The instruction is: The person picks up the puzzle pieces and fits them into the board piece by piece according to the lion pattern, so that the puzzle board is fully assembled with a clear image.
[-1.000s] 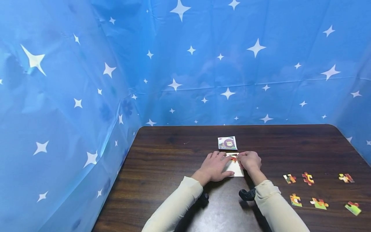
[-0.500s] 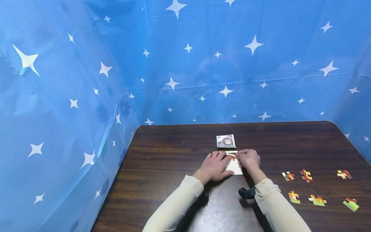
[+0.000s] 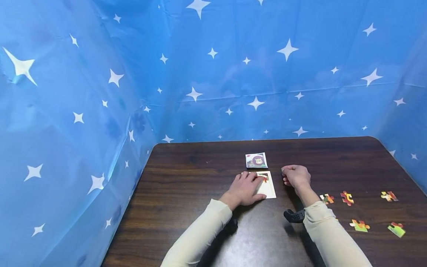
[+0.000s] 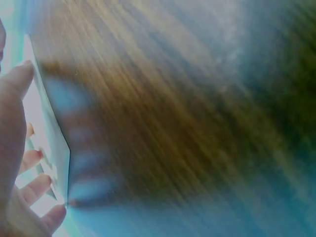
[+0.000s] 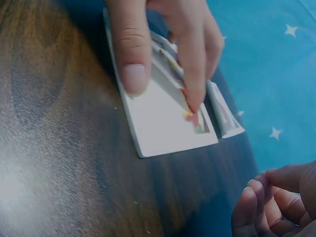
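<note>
My left hand (image 3: 245,188) rests on a white puzzle board (image 3: 269,192), fingers spread over its left part and thumb along its near side. Red, green and yellow puzzle pieces (image 5: 199,124) lie along the board's far edge, partly covered by those fingers. In the left wrist view, the board's edge (image 4: 63,153) shows beside the fingers. To the right of the board, my right hand (image 3: 297,176) is raised off it. Its fingers (image 5: 249,200) are curled with the thumb near the index tip, and nothing shows between them. A lion picture card (image 3: 256,160) lies just beyond the board.
Loose puzzle pieces lie on the dark wooden table (image 3: 186,163) at the right, among them a red-yellow one (image 3: 347,198), a green-orange one (image 3: 360,225) and a green-red one (image 3: 396,229). The right sleeve (image 3: 333,233) partly covers others. A blue starry curtain (image 3: 230,74) surrounds the table.
My right hand has left the board's right edge and moved right, away from it. My left hand stays on the board. The head view has shifted slightly.
</note>
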Demonstrator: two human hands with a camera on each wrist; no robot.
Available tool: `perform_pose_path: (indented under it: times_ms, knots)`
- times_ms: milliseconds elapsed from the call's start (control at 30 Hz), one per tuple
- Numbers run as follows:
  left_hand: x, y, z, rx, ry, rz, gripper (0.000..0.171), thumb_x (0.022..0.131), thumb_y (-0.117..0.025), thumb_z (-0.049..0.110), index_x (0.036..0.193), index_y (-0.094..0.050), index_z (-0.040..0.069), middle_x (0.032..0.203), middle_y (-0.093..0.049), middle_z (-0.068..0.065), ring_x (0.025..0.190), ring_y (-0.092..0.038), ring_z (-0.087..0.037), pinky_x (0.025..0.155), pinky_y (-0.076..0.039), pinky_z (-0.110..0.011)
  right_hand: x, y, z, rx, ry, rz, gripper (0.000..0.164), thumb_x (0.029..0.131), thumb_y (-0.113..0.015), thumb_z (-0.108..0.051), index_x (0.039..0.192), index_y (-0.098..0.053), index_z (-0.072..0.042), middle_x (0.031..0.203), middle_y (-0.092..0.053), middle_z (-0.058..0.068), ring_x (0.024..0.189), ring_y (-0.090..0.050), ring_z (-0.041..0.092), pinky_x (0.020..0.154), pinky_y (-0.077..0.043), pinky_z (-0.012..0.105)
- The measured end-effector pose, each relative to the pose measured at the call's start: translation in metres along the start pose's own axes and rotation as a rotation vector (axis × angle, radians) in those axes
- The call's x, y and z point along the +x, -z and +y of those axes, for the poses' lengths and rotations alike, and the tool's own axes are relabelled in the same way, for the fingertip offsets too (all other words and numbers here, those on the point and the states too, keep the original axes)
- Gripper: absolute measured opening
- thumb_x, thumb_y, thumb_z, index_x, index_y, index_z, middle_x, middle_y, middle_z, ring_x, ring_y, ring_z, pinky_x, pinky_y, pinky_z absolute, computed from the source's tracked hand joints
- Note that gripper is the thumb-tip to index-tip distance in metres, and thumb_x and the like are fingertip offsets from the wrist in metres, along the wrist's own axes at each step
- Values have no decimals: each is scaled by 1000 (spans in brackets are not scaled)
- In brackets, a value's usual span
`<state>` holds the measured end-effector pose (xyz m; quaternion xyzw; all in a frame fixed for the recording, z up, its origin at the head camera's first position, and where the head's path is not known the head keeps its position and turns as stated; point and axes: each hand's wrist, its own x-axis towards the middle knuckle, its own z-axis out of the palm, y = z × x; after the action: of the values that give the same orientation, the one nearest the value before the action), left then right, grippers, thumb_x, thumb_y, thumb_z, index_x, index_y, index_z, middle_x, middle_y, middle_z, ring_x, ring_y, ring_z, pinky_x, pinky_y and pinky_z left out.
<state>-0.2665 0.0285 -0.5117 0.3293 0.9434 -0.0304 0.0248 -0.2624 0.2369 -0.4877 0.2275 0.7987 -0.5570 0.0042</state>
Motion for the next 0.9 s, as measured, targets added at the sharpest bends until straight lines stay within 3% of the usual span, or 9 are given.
perform_pose_path:
  times_ms: [300, 433, 600, 800, 900]
  knots:
    - [5, -5, 2, -22, 0, -29, 67, 95, -48, 71, 154, -40, 39, 145, -46, 6, 130, -45, -22, 103, -42, -42, -3, 14, -2, -26, -1, 15, 30, 101, -58, -15, 120, -70, 6, 87, -71, 9, 58, -62, 4, 56, -58, 23]
    - [3, 0, 5, -16, -5, -27, 67, 97, -46, 70, 154, -39, 38, 146, -45, 5, 131, -45, -23, 103, -41, -42, -2, 27, 0, -4, -6, 5, 32, 101, -57, -16, 122, -68, 6, 87, -71, 8, 58, -61, 2, 57, -58, 23]
    - [3, -4, 4, -18, -8, -22, 68, 96, -46, 71, 154, -40, 35, 147, -45, 4, 130, -45, -24, 103, -41, -42, 1, 54, 4, -8, -18, -4, 36, 103, -56, -18, 127, -65, 6, 87, -70, 5, 60, -63, 2, 60, -59, 23]
    - [5, -10, -2, -38, -4, -3, 70, 95, -48, 71, 155, -39, 34, 147, -44, 4, 133, -44, -24, 105, -41, -44, 7, 95, 9, -13, -12, -4, 40, 103, -54, -18, 133, -60, 8, 71, -65, -12, 60, -65, 1, 62, -60, 24]
    - [4, -8, -4, -47, -4, 6, 71, 95, -49, 71, 155, -39, 34, 147, -45, 3, 133, -44, -25, 105, -41, -44, 7, 112, 16, -33, -17, -8, 41, 103, -54, -18, 133, -59, 10, 70, -65, -13, 60, -65, 2, 62, -60, 25]
